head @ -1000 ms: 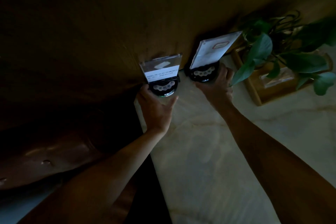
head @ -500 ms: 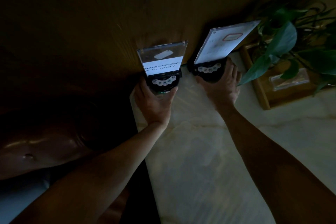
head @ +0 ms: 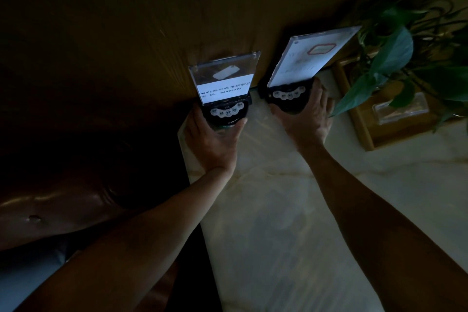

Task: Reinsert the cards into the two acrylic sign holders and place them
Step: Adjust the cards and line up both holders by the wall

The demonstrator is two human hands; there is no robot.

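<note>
Two acrylic sign holders stand at the far end of a pale marble table (head: 291, 210), against a wooden wall. The left sign holder (head: 224, 78) has a white card with printed text in it and sits on a black base with buttons. My left hand (head: 214, 139) grips that base from the front. The right sign holder (head: 311, 56) is taller, tilted to the right, with a white card bearing a red-framed mark. My right hand (head: 307, 119) is closed around its black base.
A green leafy plant (head: 405, 53) hangs over the table's far right corner, close to the right holder. Beneath it sits a wooden tray (head: 364, 119) with a clear box inside. A dark brown leather seat (head: 63, 197) lies left of the table.
Both holders with my hands on their bases sit closer to the wooden wall than a second ago. The view has shifted, so both holders appear larger.
</note>
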